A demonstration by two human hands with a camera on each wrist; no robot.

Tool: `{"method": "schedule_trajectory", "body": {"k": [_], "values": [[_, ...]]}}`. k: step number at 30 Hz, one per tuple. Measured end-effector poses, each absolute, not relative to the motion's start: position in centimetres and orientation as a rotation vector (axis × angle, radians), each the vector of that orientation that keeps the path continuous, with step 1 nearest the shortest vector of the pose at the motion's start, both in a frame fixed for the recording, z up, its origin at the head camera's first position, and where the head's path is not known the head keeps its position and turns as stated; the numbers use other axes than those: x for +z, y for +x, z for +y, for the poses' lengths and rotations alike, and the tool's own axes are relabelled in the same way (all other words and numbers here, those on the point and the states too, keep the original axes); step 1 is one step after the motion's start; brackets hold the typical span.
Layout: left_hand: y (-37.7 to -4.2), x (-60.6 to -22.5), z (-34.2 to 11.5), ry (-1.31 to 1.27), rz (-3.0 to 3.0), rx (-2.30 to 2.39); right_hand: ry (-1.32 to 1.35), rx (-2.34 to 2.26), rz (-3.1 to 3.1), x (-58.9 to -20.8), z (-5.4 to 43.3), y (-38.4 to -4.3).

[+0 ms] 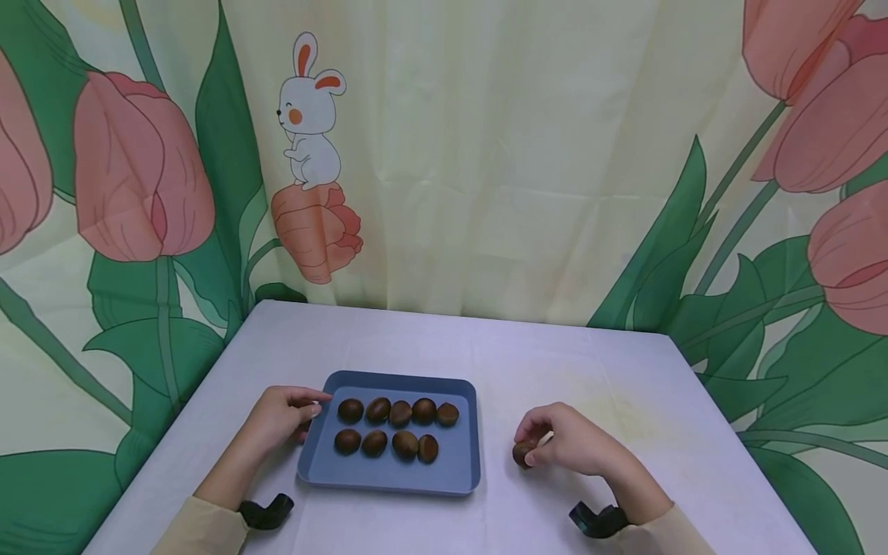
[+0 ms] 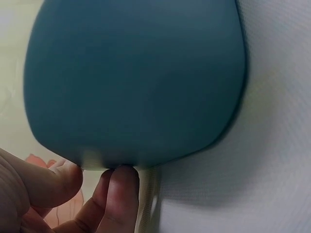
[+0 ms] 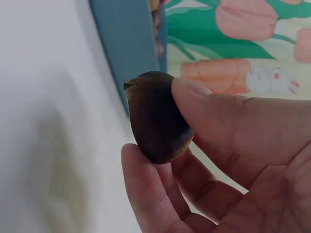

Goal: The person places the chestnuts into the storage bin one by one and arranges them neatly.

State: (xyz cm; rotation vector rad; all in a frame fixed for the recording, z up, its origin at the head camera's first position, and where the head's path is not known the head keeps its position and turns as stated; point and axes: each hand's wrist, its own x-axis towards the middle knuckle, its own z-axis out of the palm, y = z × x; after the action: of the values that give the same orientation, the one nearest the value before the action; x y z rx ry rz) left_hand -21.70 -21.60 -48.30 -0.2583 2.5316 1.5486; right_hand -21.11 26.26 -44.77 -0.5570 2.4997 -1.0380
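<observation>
A blue rectangular tray [image 1: 388, 479] lies on the table with several brown chestnuts [image 1: 405, 445] in two rows. At the tray's left rim, my left hand [image 1: 279, 416] touches the edge with its fingertips; the left wrist view shows the thumb [image 2: 58, 187] and fingers beside the tray's outer wall [image 2: 136, 87]. To the right of the tray, my right hand [image 1: 572, 441] pinches one chestnut [image 3: 158, 116] between thumb and fingers, low over the table. Its pointed tip faces away from the palm in the right wrist view.
A white cloth covers the table [image 1: 555, 362], with a faint yellowish stain toward the right. Behind it hangs a curtain [image 1: 486, 154] printed with tulips and a rabbit. A black wrist strap piece [image 1: 267, 512] sits at each sleeve.
</observation>
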Motion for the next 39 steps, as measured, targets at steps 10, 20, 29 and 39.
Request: {"method": "schedule_trajectory", "body": {"k": [10,20,29,39], "values": [[-21.7,-48.2,-21.6,-0.268,2.525,1.541,-0.640,-1.080,2.491,-43.8,23.9,-22.3],[-21.7,-48.1,-21.7,-0.278,2.510,1.549,-0.701,-1.120,2.449,-43.6,21.2,-23.6],[-21.7,-48.2,-21.7,-0.270,2.509,1.553,-0.741,-1.118,2.419,-43.7,19.2,-24.2],[-21.8,-48.4,-21.7,-0.276,2.510,1.548,-0.821,-1.011,2.489,-44.2,16.7,-24.1]]}}
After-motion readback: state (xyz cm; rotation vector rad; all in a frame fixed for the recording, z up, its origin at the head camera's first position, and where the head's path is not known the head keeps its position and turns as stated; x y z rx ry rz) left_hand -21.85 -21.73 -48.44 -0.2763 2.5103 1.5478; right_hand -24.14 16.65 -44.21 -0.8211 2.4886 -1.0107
